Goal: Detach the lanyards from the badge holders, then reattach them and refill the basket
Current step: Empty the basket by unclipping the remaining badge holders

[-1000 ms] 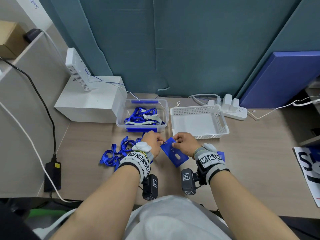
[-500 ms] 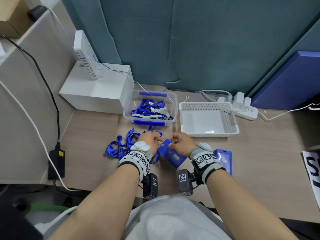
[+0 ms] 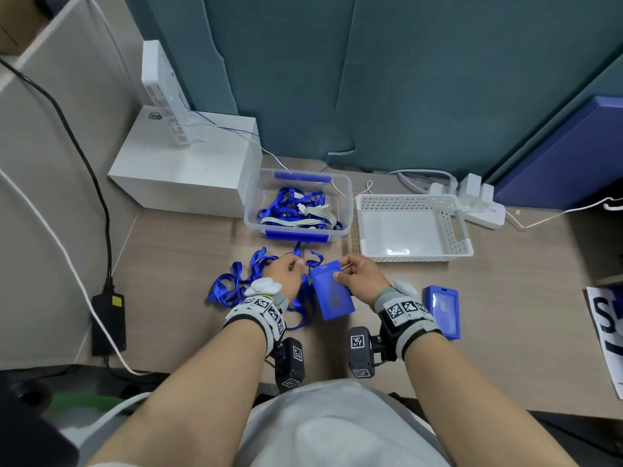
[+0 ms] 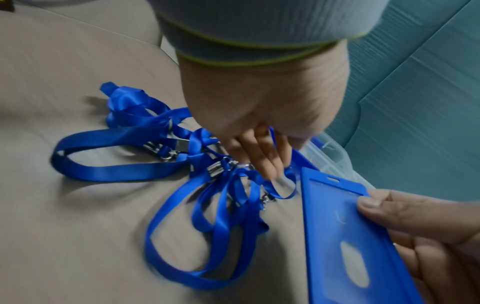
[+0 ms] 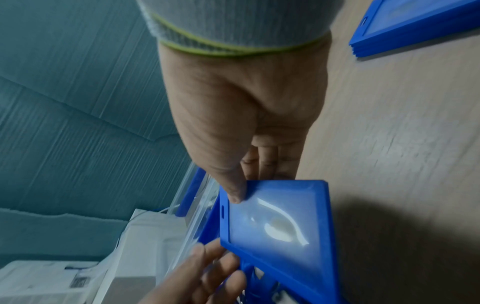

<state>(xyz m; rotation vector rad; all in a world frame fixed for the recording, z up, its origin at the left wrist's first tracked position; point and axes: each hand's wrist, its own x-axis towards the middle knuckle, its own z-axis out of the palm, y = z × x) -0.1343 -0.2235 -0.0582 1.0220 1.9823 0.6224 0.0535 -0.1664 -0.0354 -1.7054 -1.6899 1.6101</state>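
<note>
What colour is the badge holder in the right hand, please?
Solid blue. The badge holder shows best in the left wrist view, pinched by the right hand.

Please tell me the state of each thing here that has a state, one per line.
Left hand: pinches a lanyard end.
Right hand: pinches the held holder, which has no lanyard clipped on.
Second holder: flat on the desk, without lanyard.
Basket: empty.
Clear box: open, lanyards inside.
Lanyard pile: loose on the desk.
</note>
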